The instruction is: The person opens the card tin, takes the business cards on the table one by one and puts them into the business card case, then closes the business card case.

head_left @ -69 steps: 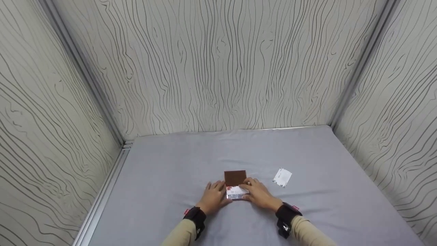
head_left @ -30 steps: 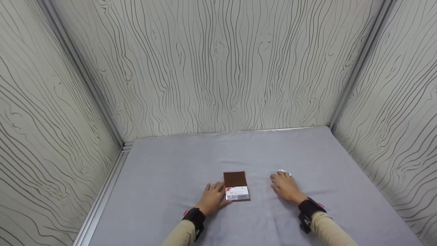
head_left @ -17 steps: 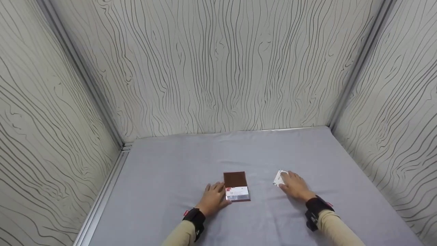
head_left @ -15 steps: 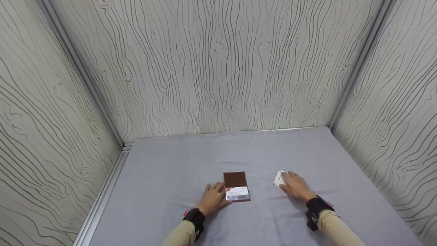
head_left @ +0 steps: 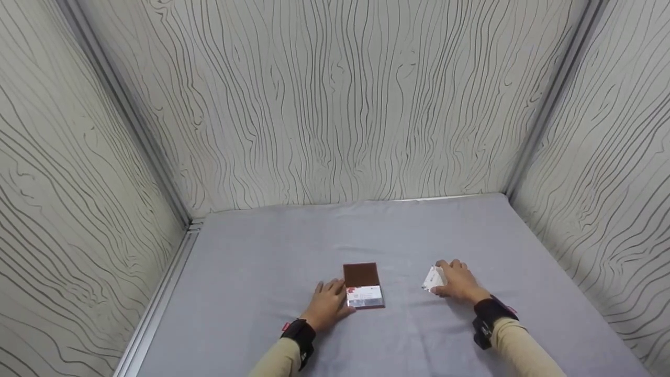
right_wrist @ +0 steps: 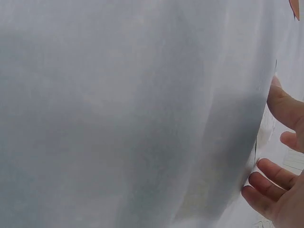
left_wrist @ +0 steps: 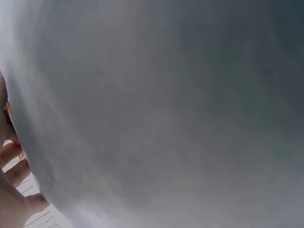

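Observation:
A brown card holder (head_left: 360, 275) lies unfolded on the cloth in the head view. Its lower half bears a white card with a red pattern (head_left: 364, 292), the front strip of which looks glossy. Against the holder's left edge rests my left hand (head_left: 325, 306), fingers loosely spread and the thumb at the near corner. Off to the right, my right hand (head_left: 459, 283) holds a loose white card (head_left: 433, 279) between thumb and fingers; the hand hides part of it. The right wrist view has the thumb (right_wrist: 285, 107) on one side and the fingers (right_wrist: 268, 185) on the other.
Grey cloth (head_left: 272, 246) with shallow wrinkles covers the table. Pale panels with dark wood-grain lines (head_left: 335, 104) stand behind and at both sides. A metal rail (head_left: 157, 298) runs along the table's left edge.
My right hand has left the card holder and reached the loose card at the right. It now grips that card, which has shifted slightly rightward and nearer. The left hand stays put.

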The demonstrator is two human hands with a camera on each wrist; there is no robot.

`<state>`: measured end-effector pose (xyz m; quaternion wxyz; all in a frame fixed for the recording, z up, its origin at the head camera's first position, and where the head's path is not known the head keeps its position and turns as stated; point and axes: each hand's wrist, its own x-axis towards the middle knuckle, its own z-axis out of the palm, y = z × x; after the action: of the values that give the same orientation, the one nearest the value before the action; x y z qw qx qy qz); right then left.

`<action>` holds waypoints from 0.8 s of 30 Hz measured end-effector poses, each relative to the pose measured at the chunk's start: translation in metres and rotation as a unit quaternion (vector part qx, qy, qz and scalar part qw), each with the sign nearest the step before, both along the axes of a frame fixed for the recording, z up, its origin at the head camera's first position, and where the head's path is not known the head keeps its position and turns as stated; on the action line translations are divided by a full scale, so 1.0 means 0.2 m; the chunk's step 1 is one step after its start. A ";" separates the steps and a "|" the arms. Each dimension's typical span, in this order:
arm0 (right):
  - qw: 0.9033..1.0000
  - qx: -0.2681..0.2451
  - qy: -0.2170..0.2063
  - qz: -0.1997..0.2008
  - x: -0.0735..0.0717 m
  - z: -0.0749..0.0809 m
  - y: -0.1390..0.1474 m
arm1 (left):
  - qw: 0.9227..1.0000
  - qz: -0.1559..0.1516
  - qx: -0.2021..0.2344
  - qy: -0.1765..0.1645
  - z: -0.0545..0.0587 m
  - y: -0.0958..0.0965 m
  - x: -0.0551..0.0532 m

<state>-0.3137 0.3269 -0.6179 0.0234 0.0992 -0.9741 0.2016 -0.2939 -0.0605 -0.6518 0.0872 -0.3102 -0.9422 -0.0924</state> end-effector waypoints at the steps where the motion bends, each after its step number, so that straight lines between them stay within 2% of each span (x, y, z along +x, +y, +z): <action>1: 1.000 0.001 -0.001 -0.004 0.00 0.00 0.00 | 1.000 0.001 -0.002 -0.001 0.00 0.00 0.00; 8: 1.000 -0.005 0.012 -0.016 0.01 0.01 0.01 | 0.999 -0.003 -0.033 0.020 0.00 0.00 0.00; 17: 0.999 -0.028 0.033 -0.013 0.01 -0.01 0.00 | 1.000 -0.002 -0.021 0.010 0.00 0.00 0.00; 21: 0.997 -0.034 0.062 -0.005 0.01 0.00 0.00 | 1.000 -0.001 -0.020 0.003 0.00 0.00 -0.01; 24: 0.994 -0.043 0.095 0.008 0.02 0.02 -0.01 | 1.000 -0.006 -0.012 0.016 -0.02 -0.01 -0.01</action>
<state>-0.3104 0.3249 -0.6134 0.1186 0.1248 -0.9570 0.2335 -0.2963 -0.0619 -0.6554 0.0982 -0.3187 -0.9397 -0.0762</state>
